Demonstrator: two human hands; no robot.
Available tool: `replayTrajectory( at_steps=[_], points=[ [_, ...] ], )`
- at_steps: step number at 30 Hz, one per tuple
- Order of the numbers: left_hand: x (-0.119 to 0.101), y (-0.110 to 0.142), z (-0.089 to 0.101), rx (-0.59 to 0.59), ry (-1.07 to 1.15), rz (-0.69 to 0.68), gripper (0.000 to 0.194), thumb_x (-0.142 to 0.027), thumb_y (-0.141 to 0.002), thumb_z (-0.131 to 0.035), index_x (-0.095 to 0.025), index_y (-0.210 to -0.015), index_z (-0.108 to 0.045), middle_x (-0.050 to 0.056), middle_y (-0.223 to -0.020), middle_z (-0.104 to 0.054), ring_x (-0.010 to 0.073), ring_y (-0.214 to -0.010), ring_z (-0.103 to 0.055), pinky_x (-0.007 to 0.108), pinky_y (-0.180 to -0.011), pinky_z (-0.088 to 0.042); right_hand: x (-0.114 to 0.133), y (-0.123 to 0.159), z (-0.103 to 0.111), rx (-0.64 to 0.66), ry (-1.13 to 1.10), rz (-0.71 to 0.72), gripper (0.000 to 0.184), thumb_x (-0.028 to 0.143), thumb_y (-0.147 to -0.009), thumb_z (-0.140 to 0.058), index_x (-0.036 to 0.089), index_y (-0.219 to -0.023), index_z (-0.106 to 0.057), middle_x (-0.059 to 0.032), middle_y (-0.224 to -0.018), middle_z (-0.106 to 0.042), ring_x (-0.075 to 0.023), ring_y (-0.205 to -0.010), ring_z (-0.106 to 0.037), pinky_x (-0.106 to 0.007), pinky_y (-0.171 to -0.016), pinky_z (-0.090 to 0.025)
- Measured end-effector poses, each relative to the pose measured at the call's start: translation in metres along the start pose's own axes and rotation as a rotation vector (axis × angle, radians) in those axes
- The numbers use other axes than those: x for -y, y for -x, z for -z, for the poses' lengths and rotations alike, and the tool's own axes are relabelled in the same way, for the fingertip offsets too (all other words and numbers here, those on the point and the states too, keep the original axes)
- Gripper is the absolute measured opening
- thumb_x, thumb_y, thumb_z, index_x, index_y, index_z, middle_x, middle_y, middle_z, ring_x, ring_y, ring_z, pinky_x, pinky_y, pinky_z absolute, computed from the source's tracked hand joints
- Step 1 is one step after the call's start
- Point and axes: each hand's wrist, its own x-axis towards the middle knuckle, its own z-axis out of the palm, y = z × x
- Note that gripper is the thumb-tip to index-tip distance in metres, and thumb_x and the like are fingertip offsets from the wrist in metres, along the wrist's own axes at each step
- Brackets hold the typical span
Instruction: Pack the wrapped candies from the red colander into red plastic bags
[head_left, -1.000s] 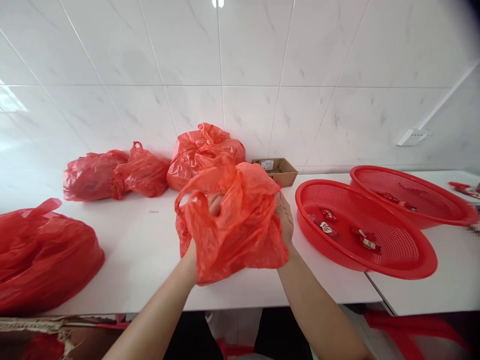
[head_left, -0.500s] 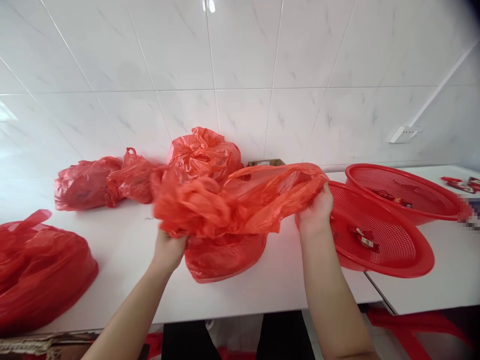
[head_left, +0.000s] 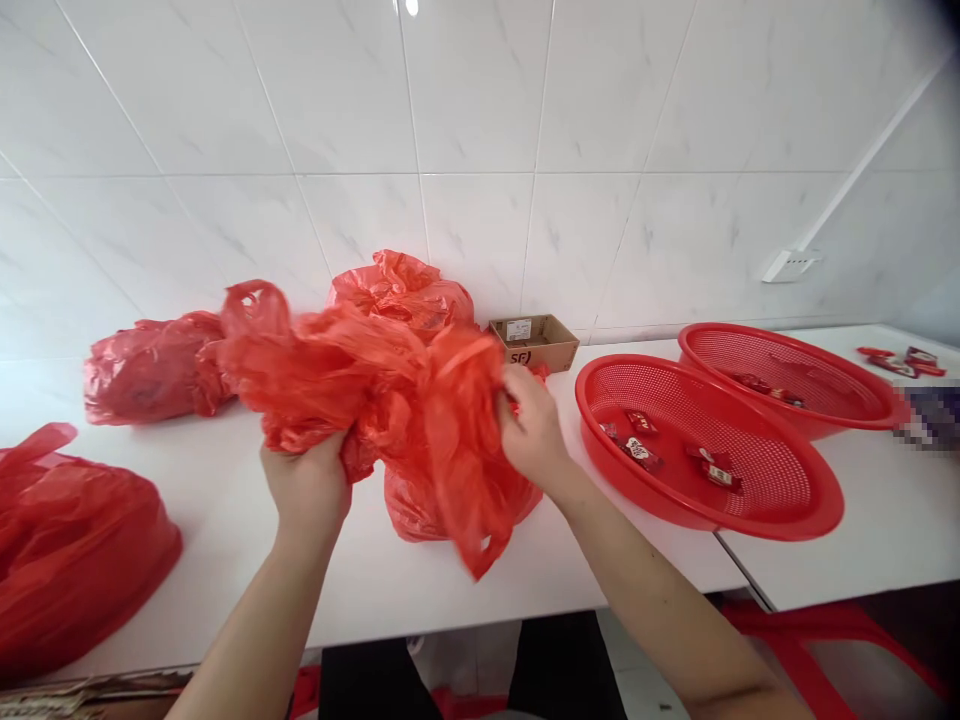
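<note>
Red plastic bag (head_left: 352, 385) | gripped between | left hand (head_left: 306, 485) | right hand (head_left: 531, 425)

Head-worn camera; looks forward, down over white table (head_left: 450, 600) (tiled wall (head_left: 465, 120) beyond); left hand (head_left: 306, 490), right hand (head_left: 534, 425) close.

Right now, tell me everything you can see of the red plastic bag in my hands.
The red plastic bag is thin, crinkled, slightly translucent film, bunched loosely rather than folded. A looped carrying handle rises at its far left, and a loose corner hangs down at the front. The left hand grips it from below, the right hand gathers it higher up. Its lower folds hang in front of a fuller red bag on the white table.
</note>
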Motion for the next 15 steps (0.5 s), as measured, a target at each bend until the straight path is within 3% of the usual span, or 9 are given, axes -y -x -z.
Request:
replayTrajectory(
  at_steps=[3, 6, 8, 10, 15],
  points=[
    [-0.005, -0.001, 0.003, -0.024, 0.137, 0.001, 0.017, -0.02, -0.068, -0.075, -0.019, -0.077, -0.061, 0.0, -0.084, -0.068, 0.0209, -0.084, -0.067, 0.04, -0.083, -0.058, -0.015, 0.011, -0.008, 0.334, 0.204, 0.014, 0.018, 0.018, -0.082, -0.056, 0.03, -0.078, -0.07, -0.0019, -0.086, -0.066, -0.0242, -0.084, -0.058, -0.042, -0.083, -0.046],
    [-0.015, -0.004, 0.01, -0.153, 0.219, -0.122, 0.023, -0.015, -0.065, -0.076, -0.02, -0.084, -0.063, -0.001, -0.094, -0.072, 0.0231, -0.097, -0.068, 0.045, -0.096, -0.054, -0.031, 0.014, -0.008, 0.425, 0.239, -0.11, 0.017, 0.012, -0.073, -0.063, 0.026, -0.063, -0.065, -0.0003, -0.068, -0.062, -0.0197, -0.067, -0.054, -0.036, -0.07, -0.043],
    [-0.021, -0.007, 0.016, -0.225, 0.253, -0.195, 0.026, -0.013, -0.065, -0.075, -0.021, -0.089, -0.065, 0.0, -0.098, -0.073, 0.0241, -0.099, -0.068, 0.047, -0.098, -0.054, -0.041, 0.014, -0.007, 0.411, 0.222, -0.17, 0.02, 0.008, -0.069, -0.064, 0.024, -0.057, -0.061, 0.0011, -0.062, -0.059, -0.0167, -0.061, -0.05, -0.033, -0.066, -0.04],
    [-0.022, -0.005, 0.02, -0.218, 0.241, -0.192, 0.026, -0.014, -0.067, -0.074, -0.021, -0.09, -0.066, 0.0, -0.099, -0.072, 0.0249, -0.099, -0.068, 0.047, -0.094, -0.056, -0.049, 0.014, -0.008, 0.366, 0.193, -0.218, 0.021, 0.008, -0.069, -0.064, 0.023, -0.056, -0.058, 0.0022, -0.061, -0.059, -0.0153, -0.059, -0.049, -0.032, -0.065, -0.038],
    [0.002, 0.023, 0.017, -0.04, -0.051, -0.099, 0.021, -0.022, -0.07, -0.073, -0.02, -0.089, -0.064, 0.003, -0.096, -0.069, 0.0249, -0.093, -0.067, 0.045, -0.086, -0.057, -0.06, 0.016, -0.023, 0.09, 0.054, -0.365, 0.019, 0.02, -0.082, -0.055, 0.024, -0.063, -0.054, 0.0038, -0.068, -0.061, -0.0159, -0.067, -0.054, -0.031, -0.069, -0.043]
  ],
)
